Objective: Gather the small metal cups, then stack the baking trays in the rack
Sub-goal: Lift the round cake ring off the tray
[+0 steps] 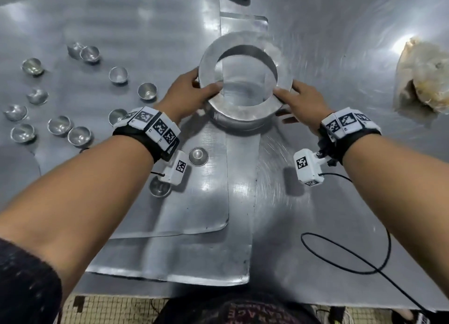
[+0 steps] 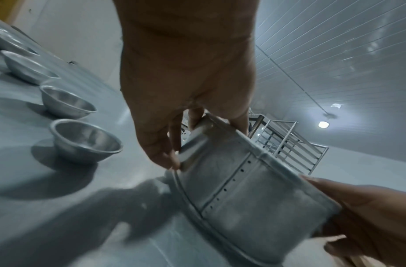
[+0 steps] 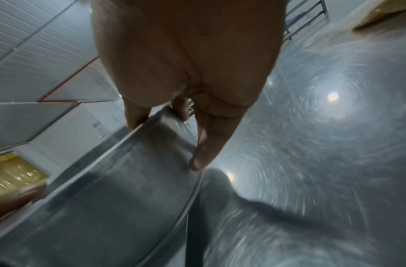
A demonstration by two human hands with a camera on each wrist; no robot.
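A round metal container (image 1: 243,115) with a wide ring-shaped top stands at the table's middle, over the flat baking trays (image 1: 194,214). My left hand (image 1: 194,90) grips its left side, thumb on the rim. On the opposite side my right hand (image 1: 301,100) grips it the same way. In the left wrist view the container's riveted wall (image 2: 243,189) shows between my left hand (image 2: 174,90) and right hand (image 2: 368,207). The right wrist view shows the container (image 3: 128,198) under my right hand (image 3: 197,63). Several small metal cups (image 1: 118,74) lie scattered at the left. Whether the container touches the trays I cannot tell.
Two cups (image 1: 198,155) (image 1: 159,186) sit close under my left wrist. A metal rack (image 2: 288,144) stands across the room. A crumpled brownish bag (image 1: 425,80) lies at the table's right. A black cable (image 1: 364,263) loops near the front edge.
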